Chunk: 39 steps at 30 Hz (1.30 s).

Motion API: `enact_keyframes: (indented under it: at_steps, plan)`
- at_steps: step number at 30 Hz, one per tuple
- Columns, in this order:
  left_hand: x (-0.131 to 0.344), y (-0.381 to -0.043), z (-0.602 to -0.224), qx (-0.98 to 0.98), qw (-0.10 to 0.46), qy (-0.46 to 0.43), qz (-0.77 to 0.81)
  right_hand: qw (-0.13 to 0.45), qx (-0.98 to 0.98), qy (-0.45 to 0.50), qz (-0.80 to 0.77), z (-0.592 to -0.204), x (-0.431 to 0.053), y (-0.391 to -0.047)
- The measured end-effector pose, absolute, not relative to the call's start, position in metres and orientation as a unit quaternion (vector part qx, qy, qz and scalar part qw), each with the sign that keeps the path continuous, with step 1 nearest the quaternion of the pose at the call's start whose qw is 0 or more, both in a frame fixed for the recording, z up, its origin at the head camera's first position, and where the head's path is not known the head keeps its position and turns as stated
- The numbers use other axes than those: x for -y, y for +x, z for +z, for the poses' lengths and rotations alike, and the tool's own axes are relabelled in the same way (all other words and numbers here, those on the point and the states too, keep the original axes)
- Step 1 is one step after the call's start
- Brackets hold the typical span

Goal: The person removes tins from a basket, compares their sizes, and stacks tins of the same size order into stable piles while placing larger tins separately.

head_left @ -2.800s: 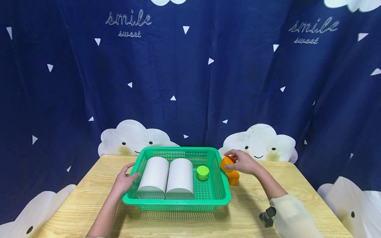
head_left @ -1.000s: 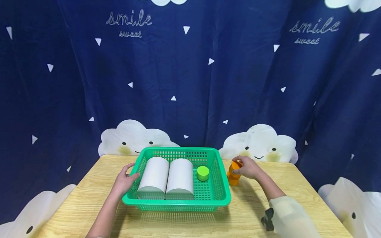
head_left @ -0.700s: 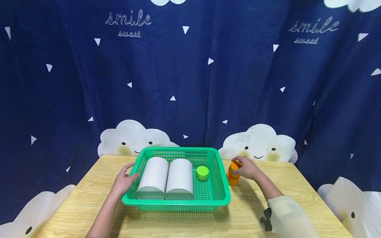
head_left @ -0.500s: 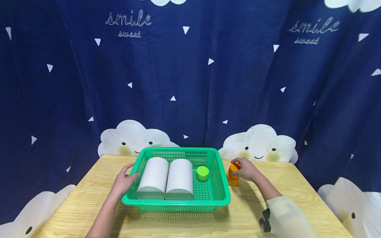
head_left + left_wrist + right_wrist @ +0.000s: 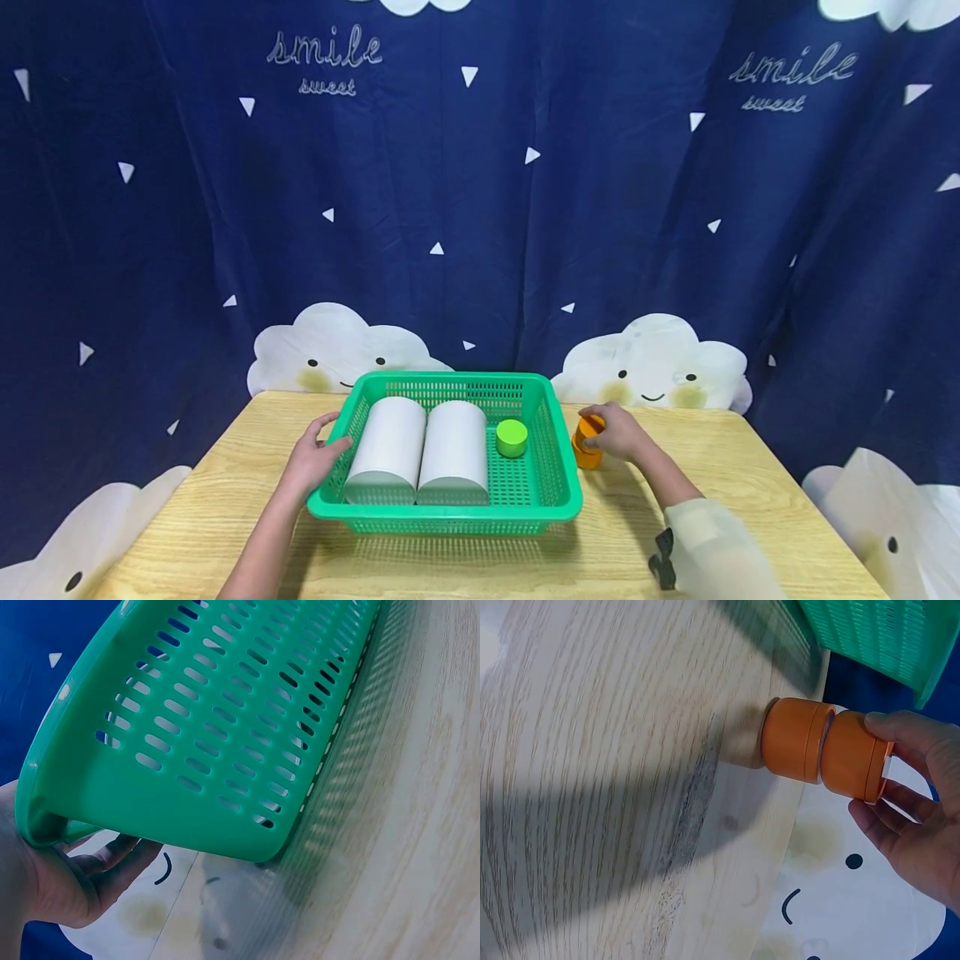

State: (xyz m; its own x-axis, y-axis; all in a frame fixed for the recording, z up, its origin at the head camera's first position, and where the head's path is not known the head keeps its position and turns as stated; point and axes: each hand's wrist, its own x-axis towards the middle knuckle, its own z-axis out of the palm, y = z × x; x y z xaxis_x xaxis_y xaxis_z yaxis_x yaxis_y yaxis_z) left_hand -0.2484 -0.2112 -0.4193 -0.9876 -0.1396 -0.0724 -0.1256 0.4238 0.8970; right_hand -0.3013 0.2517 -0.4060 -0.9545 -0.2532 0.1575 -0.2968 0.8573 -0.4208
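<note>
Lower than a second ago, my right hand (image 5: pixel 618 432) has brought the upper orange cylinder (image 5: pixel 853 757) down closer to its mate. From the left, my left hand (image 5: pixel 313 457) grips the rim of the green basket (image 5: pixel 442 512), where two white half-cylinders (image 5: pixel 454 446) and a lime-green cylinder (image 5: pixel 512 438) sit. Just beside it, my right thumb and fingers pinch the upper orange cylinder above the lower orange cylinder (image 5: pixel 791 740) on the table (image 5: pixel 420 575); whether they touch, I cannot tell.

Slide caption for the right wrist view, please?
Right hand holds the upper orange container over the lower orange container on a wooden table, near a green basket.
</note>
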Motion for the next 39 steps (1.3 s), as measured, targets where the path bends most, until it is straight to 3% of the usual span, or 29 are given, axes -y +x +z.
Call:
enact_keyframes:
  at_steps: [39]
  plan:
    - [0.2091,-0.2462,-0.4158,0.842,0.017,0.07,-0.534,0.053,0.961,0.137,0.234,-0.4065,-0.247,-0.3019]
